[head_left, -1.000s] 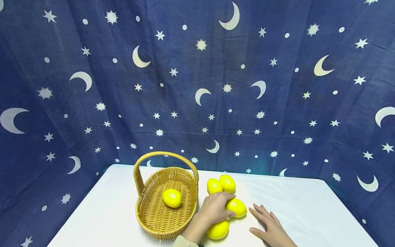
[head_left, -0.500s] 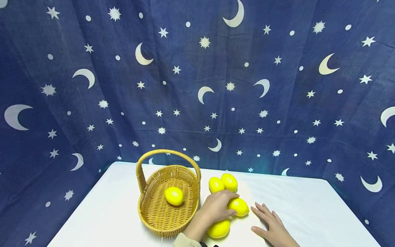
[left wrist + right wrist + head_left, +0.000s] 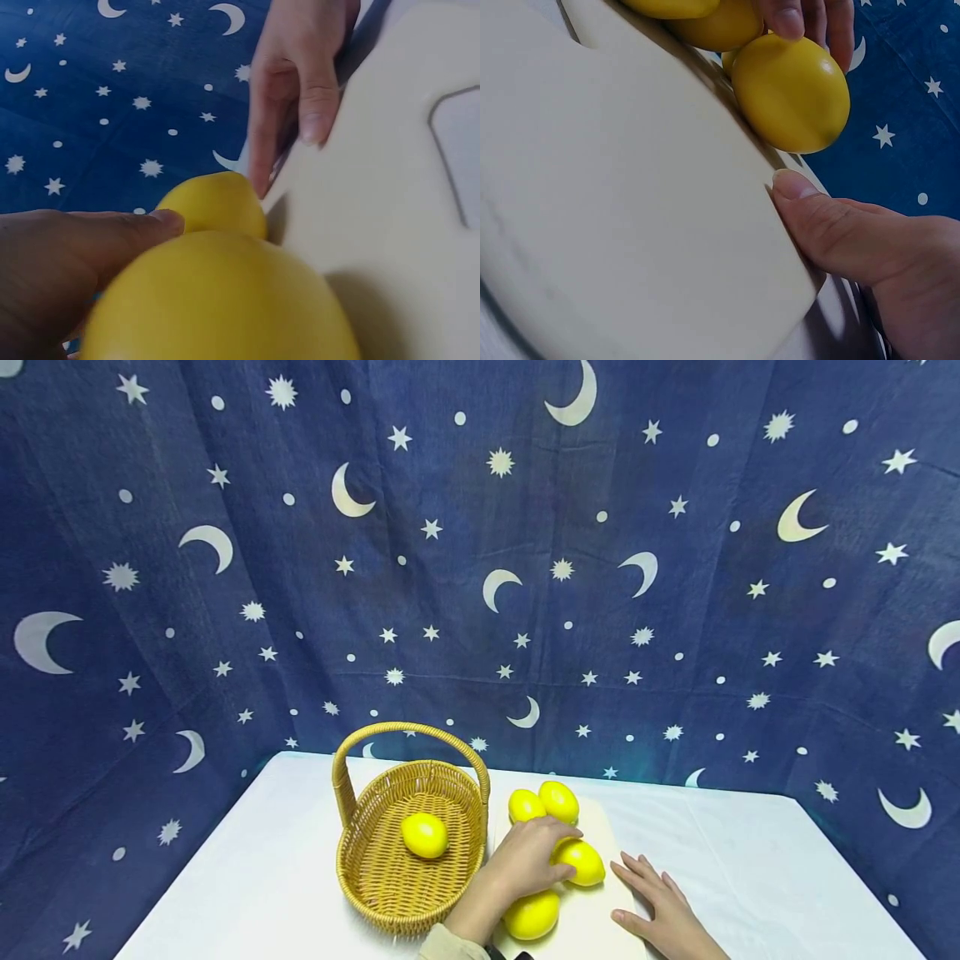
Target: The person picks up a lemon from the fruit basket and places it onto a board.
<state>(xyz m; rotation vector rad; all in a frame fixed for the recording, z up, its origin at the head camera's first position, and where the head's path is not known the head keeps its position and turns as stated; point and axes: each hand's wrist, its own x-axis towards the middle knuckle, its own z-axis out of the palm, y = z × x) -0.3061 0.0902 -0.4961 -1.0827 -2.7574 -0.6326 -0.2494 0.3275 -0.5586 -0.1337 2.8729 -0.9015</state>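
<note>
My left hand [image 3: 528, 857] holds a yellow lemon [image 3: 582, 863], its thumb and fingers set around the fruit. Beneath that hand lies a cream cutting board [image 3: 592, 922], and a second lemon [image 3: 532, 916] sits by the wrist. In the left wrist view a large near lemon [image 3: 221, 300] partly covers the one at the thumb. Beside the board's right edge, my right hand [image 3: 660, 906] has its fingers extended; in the right wrist view its thumb [image 3: 810, 206] touches the rim. Two more lemons [image 3: 558, 802] rest just beyond the left hand.
A wicker basket [image 3: 348, 881] with a tall arched handle stands left of the board, one lemon [image 3: 425, 836] inside. White cloth [image 3: 262, 860] covers the table. Behind it hangs a blue curtain [image 3: 450, 468] with moons and stars.
The head view has shifted slightly, moving the scene a little right and up. Both hands and the lemons keep their places relative to one another.
</note>
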